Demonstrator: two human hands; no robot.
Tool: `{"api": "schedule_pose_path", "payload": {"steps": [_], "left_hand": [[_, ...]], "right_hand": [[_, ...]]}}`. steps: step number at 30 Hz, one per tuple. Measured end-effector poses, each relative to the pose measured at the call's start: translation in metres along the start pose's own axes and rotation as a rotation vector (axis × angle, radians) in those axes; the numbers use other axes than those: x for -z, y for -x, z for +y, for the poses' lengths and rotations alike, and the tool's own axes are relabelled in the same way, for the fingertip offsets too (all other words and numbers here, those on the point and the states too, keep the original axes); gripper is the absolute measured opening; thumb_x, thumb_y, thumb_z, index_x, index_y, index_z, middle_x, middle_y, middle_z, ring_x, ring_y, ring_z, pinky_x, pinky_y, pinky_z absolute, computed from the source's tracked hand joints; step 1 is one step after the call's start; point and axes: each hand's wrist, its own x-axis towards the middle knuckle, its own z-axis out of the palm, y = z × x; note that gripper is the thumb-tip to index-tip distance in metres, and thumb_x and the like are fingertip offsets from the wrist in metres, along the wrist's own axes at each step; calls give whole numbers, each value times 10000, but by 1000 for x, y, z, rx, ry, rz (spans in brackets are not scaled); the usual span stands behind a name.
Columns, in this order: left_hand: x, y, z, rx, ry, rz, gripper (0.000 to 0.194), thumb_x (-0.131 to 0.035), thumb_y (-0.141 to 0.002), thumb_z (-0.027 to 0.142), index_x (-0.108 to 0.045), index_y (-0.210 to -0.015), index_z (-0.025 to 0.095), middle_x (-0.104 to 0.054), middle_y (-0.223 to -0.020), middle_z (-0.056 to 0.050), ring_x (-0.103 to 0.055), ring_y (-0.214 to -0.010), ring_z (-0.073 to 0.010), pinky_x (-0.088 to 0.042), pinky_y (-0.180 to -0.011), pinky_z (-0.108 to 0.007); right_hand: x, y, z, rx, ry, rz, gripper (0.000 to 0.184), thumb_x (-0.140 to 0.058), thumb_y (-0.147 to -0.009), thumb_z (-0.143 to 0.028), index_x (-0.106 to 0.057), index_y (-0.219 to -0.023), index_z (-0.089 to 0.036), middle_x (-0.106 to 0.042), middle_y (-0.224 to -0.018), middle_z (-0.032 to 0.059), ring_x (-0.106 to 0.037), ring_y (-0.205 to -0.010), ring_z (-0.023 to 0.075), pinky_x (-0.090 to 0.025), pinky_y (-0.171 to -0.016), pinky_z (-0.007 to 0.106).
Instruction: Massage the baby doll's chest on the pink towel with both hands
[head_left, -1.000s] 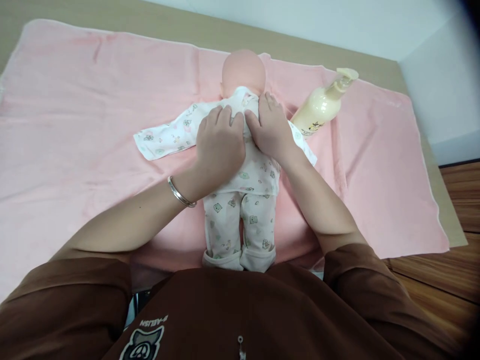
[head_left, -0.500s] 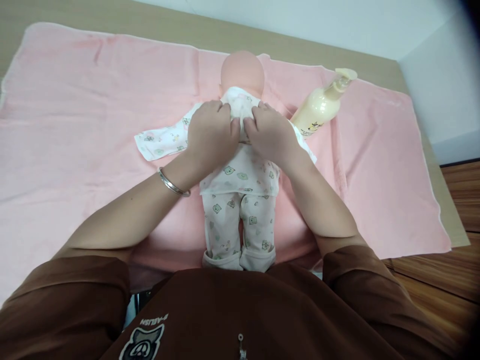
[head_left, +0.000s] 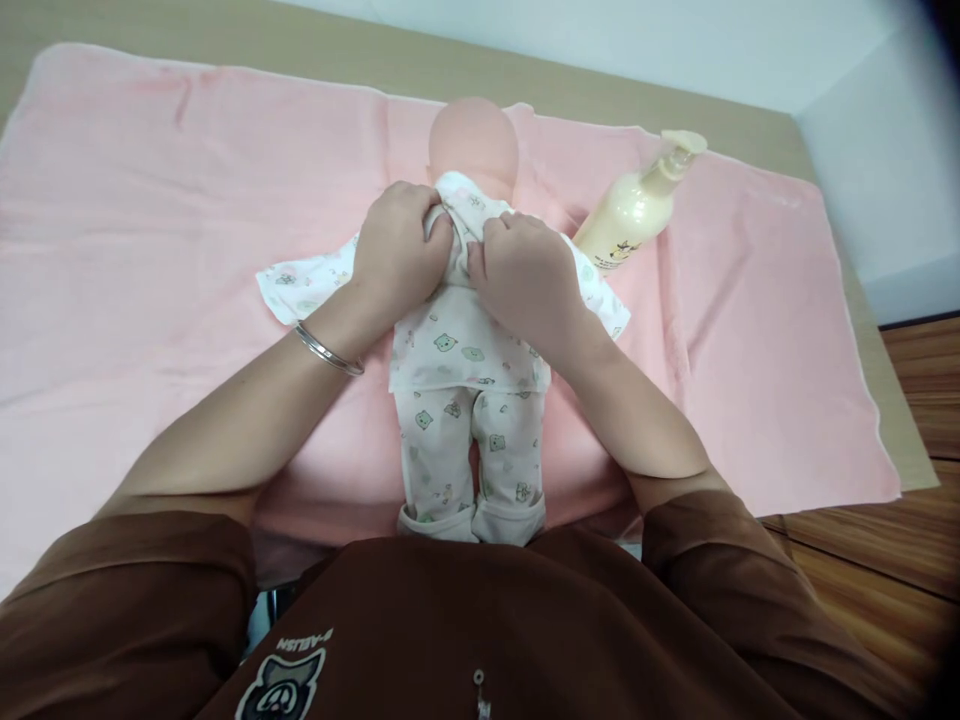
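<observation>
A bald baby doll lies on its back, with its vinyl head [head_left: 474,142] at the far end. It wears a white printed top [head_left: 457,345] and matching trousers [head_left: 470,460] with turned-up cuffs. My left hand [head_left: 401,245] is closed on the gathered fabric at the top's neck, left of centre. My right hand [head_left: 521,280] pinches the same neckline from the other side. A silver bangle [head_left: 328,350] circles my left wrist. The doll's arms are hidden inside the spread sleeves [head_left: 300,290].
The doll lies on a pink towel [head_left: 172,250] spread over a beige table [head_left: 375,65]. A cream pump bottle [head_left: 634,205] lies on the towel beyond my right hand. A wooden floor [head_left: 885,540] shows past the table's right edge. My brown sleeves fill the bottom of the view.
Both hands have slid toward the doll's head and closed, bunching the neckline. The top's hem has ridden up, and the doll has shifted slightly left.
</observation>
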Motion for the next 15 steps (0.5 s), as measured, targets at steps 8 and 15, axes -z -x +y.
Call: {"api": "schedule_pose_path", "payload": {"steps": [8,15], "left_hand": [[4,13,13,-68,-51,-93,326,-383,-1050,534,-559,-958,276,-598,-1068,-109,-512,-1128,-351,-394,-1102,-536],[12,20,24,-95,-133,-48,53,-541,-994,230,-580,-959,241,-634,-1100,-113,-563,-1186,-338,-458,-1098,-498]], "right_hand": [[0,-25,20,-197,-272,-94,453,-338,-1094,-392,-619,-1238,-68,-629,-1403,236,-575,-1349,323,-462,-1166,471],[-3,-24,21,-204,-244,-113,565,-332,-1129,-404,-522,-1449,22,-530,-1546,271,-483,-1513,368,-383,-1275,486]]}}
